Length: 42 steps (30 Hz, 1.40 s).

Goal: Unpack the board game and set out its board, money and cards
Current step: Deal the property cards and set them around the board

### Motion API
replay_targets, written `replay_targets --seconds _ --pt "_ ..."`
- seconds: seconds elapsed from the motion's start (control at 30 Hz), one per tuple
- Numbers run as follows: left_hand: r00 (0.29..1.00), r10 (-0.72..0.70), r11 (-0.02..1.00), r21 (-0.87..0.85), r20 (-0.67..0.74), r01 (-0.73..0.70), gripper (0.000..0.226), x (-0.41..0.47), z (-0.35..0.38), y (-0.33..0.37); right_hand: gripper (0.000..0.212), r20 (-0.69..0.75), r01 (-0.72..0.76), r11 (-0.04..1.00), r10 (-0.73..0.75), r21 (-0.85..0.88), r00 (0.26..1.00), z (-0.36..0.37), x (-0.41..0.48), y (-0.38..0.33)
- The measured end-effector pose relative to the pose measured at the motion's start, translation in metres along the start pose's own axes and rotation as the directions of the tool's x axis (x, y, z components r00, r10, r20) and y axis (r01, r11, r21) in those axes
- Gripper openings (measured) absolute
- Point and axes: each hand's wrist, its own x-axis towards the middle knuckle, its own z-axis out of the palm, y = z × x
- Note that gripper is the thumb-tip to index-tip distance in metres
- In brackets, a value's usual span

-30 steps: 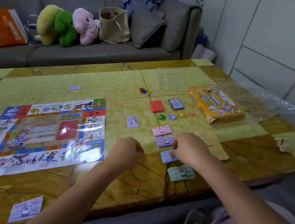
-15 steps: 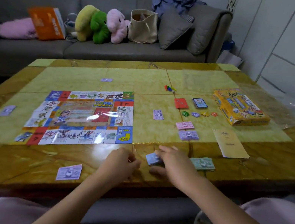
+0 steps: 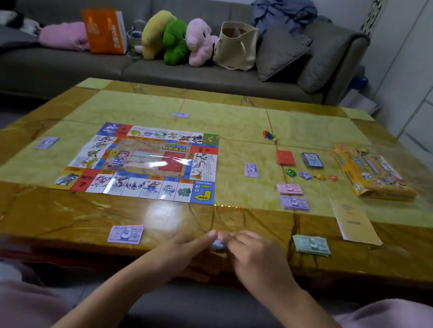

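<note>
Money step in hand. Blue notes lie near the table edge between my hands — right hand curled on them, left hand straight-fingered, touching. Next: peel one note off cleanly. Since earlier the stack has shifted left, away from the green notes; board unmoved.

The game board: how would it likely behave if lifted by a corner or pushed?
The game board looks like a thin glossy sheet lying flat, so it would probably flop if lifted by one corner. Its shiny face and the polished table suggest it slides easily, perhaps buckling.
</note>
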Motion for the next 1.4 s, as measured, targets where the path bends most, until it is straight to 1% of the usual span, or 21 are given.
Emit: replay_targets --seconds 0.03,0.1,0.13,0.17,0.2,0.27,0.33,0.4,0.43,0.5,0.6,0.67,0.77,0.83,0.9,1.0,1.07,1.13,1.17,1.33,1.4 --pt "0.999 0.053 0.992 -0.117 0.008 -0.052 0.039 0.002 -0.001 0.004 0.027 -0.046 0.002 1.000 -0.003 -0.005 0.999 -0.004 0.009 -0.008" --pt "0.989 0.132 0.934 -0.325 -0.066 -0.147 0.036 0.004 0.000 0.016 0.028 -0.095 0.004 1.000 -0.005 -0.008 0.996 -0.010 0.025 -0.019" --pt "0.980 0.158 0.902 -0.387 -0.119 -0.193 0.032 0.005 -0.003 0.022 0.030 -0.092 0.003 1.000 -0.003 0.004 0.996 -0.011 0.034 -0.021" --pt "0.972 0.178 0.883 -0.411 -0.155 -0.228 0.029 0.006 -0.007 0.028 0.033 -0.070 -0.010 0.999 0.013 0.040 0.997 -0.013 0.041 -0.023" --pt "0.966 0.195 0.886 -0.393 -0.170 -0.248 0.028 0.007 -0.013 0.033 0.035 -0.042 -0.044 0.993 0.049 0.109 0.998 -0.013 0.048 -0.024" --pt "0.965 0.209 0.929 -0.275 -0.161 -0.247 0.026 0.008 -0.030 0.042 0.030 0.016 -0.198 0.933 0.203 0.302 0.979 -0.017 0.062 -0.025" --pt "0.965 0.209 0.958 -0.163 -0.155 -0.234 0.023 0.009 -0.048 0.048 0.020 0.098 -0.388 0.813 0.386 0.434 0.917 -0.021 0.079 -0.024" --pt "0.964 0.232 0.966 -0.086 -0.132 -0.244 0.023 0.011 -0.062 0.053 0.011 0.208 -0.521 0.676 0.492 0.521 0.846 -0.020 0.096 -0.020" --pt "0.960 0.253 0.964 -0.048 -0.122 -0.260 0.023 0.011 -0.069 0.054 0.013 0.262 -0.555 0.624 0.503 0.550 0.824 -0.017 0.105 -0.020" --pt "0.950 0.292 0.956 0.017 -0.112 -0.292 0.023 0.010 -0.077 0.055 0.019 0.332 -0.593 0.582 0.499 0.556 0.800 -0.010 0.117 -0.022" --pt "0.943 0.308 0.951 0.062 -0.125 -0.303 0.024 0.008 -0.092 0.051 0.020 0.371 -0.614 0.512 0.501 0.601 0.782 0.008 0.125 -0.028" --pt "0.953 0.283 0.959 0.064 -0.111 -0.277 0.024 0.007 -0.105 0.048 0.016 0.395 -0.622 0.457 0.500 0.636 0.771 0.022 0.130 -0.033" --pt "0.962 0.251 0.968 0.015 -0.110 -0.251 0.017 0.004 -0.124 0.050 0.010 0.424 -0.622 0.410 0.477 0.667 0.770 0.032 0.139 -0.040" --pt "0.956 0.245 0.966 -0.044 -0.160 -0.255 0.017 0.002 -0.138 0.051 0.009 0.434 -0.626 0.413 0.470 0.661 0.768 0.037 0.144 -0.041" --pt "0.941 0.233 0.958 -0.111 -0.244 -0.266 0.021 -0.002 -0.153 0.049 0.011 0.486 -0.662 0.440 0.453 0.607 0.747 0.041 0.146 -0.044" --pt "0.901 0.196 0.939 -0.190 -0.387 -0.286 0.025 -0.010 -0.177 0.040 0.019 0.617 -0.731 0.460 0.400 0.505 0.678 0.055 0.144 -0.058" --pt "0.878 0.176 0.928 -0.222 -0.445 -0.299 0.023 -0.017 -0.188 0.032 0.023 0.681 -0.737 0.526 0.352 0.424 0.642 0.063 0.139 -0.070" --pt "0.866 0.163 0.920 -0.244 -0.473 -0.306 0.023 -0.023 -0.194 0.024 0.029 0.703 -0.713 0.609 0.334 0.347 0.628 0.069 0.136 -0.081" --pt "0.863 0.156 0.918 -0.252 -0.480 -0.306 0.023 -0.026 -0.196 0.021 0.032 0.704 -0.704 0.634 0.339 0.319 0.624 0.071 0.136 -0.084" --pt "0.860 0.140 0.910 -0.279 -0.491 -0.308 0.023 -0.035 -0.199 0.012 0.032 0.696 -0.699 0.668 0.375 0.255 0.612 0.082 0.133 -0.090" --pt "0.863 0.138 0.910 -0.282 -0.485 -0.304 0.023 -0.035 -0.198 0.013 0.031 0.667 -0.680 0.697 0.397 0.227 0.630 0.085 0.132 -0.090"
